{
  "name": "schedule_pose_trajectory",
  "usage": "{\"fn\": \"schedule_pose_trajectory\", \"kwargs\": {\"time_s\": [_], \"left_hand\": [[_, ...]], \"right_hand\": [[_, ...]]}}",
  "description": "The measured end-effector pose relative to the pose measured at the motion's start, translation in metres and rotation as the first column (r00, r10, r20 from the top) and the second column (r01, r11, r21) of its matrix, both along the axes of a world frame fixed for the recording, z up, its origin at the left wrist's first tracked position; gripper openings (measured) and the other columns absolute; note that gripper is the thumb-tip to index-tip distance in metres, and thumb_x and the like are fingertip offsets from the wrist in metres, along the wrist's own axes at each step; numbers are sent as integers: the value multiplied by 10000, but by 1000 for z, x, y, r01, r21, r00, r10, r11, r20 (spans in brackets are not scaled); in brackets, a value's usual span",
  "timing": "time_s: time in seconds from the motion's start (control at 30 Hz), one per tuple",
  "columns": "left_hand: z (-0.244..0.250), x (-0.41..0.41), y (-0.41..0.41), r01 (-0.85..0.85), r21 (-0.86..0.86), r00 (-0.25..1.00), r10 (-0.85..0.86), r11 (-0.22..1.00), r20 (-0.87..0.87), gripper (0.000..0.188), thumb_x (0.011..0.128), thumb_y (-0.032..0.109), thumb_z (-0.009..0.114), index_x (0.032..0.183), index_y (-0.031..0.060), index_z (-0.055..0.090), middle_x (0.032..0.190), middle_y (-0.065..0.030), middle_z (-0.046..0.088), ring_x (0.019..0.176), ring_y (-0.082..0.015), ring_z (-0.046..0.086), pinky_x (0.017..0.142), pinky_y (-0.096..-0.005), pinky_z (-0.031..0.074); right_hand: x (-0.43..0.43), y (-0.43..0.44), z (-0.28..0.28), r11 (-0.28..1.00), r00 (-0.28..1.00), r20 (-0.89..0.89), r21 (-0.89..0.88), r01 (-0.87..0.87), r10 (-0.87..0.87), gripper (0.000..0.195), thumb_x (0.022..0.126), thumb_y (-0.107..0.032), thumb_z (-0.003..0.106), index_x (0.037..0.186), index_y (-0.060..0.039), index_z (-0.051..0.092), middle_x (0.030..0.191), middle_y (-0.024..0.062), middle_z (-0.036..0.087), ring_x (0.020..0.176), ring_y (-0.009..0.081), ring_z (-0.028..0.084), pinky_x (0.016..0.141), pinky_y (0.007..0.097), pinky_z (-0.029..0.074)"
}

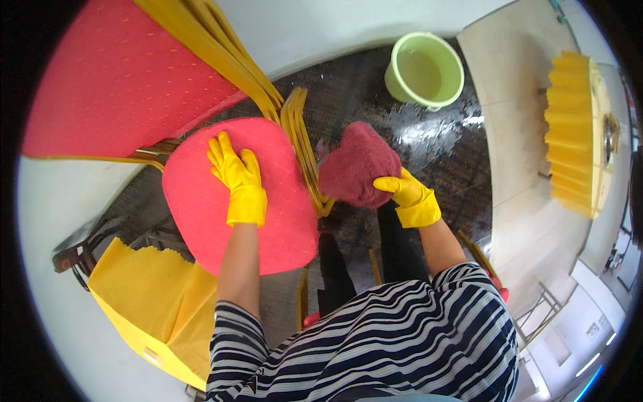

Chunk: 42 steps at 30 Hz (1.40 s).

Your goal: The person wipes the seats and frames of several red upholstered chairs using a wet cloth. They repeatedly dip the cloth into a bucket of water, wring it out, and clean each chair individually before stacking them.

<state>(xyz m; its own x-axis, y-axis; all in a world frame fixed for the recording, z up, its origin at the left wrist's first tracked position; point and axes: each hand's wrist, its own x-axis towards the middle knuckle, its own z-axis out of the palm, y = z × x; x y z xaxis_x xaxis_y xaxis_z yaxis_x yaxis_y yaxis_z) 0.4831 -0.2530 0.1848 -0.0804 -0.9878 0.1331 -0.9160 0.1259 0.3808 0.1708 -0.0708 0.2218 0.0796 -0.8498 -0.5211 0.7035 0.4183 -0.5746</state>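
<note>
My left hand (235,173), in a yellow rubber glove, lies with its fingers apart on the red cushioned seat (281,226) of a chair with a gold frame. A dark red cloth (359,166) is gripped in my right hand (409,196), also gloved in yellow; it hangs just right of the seat, over the dark floor. Beyond it, near the wall, stands a light green bucket (399,75) with cloudy water in it. The red backrest (120,80) of the chair rises at the upper left.
Wet patches shine on the dark carpet (427,133) by the bucket. At the lower left is a table with a yellow cloth (150,296). Gold chair frames (301,145) stand between seat and bucket. Another table with a yellow skirt (570,135) is far right, on pale floor.
</note>
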Motion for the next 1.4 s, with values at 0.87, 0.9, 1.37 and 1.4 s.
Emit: {"fn": "schedule_pose_trajectory", "kwargs": {"time_s": [0.87,0.9,1.37,1.4], "left_hand": [[69,69,201,295,288,955,-284,911,-78,717,841,377,742,1510,249,517,1614,-181,396,1467,-438,378,1108,-719,316],[64,70,197,269,136,963,-269,954,-18,522,906,339,636,1416,229,607,1480,-149,529,1327,-410,508,1016,-652,420],[27,226,-46,-347,123,911,365,930,-190,223,898,171,594,1087,142,707,1214,-147,613,1153,-391,587,896,-507,527],[38,240,-70,-407,115,878,423,906,-222,227,894,160,599,1093,136,706,1227,-149,619,1167,-393,585,901,-506,526]], "right_hand": [[254,-203,-21,642,-318,-829,-63,-764,-460,542,877,-417,720,1287,-70,649,1374,163,618,1292,389,539,1055,568,428],[257,-205,-24,628,-348,-804,-39,-777,-482,554,891,-406,709,1326,-72,626,1413,164,591,1324,396,513,1082,570,402],[262,-191,-27,628,-527,-737,181,-757,-422,617,938,-349,642,1471,-59,527,1577,181,456,1472,422,373,1213,578,252],[263,-192,-27,628,-529,-742,188,-755,-413,623,932,-345,646,1470,-54,525,1577,187,452,1472,430,368,1214,586,246]]}}
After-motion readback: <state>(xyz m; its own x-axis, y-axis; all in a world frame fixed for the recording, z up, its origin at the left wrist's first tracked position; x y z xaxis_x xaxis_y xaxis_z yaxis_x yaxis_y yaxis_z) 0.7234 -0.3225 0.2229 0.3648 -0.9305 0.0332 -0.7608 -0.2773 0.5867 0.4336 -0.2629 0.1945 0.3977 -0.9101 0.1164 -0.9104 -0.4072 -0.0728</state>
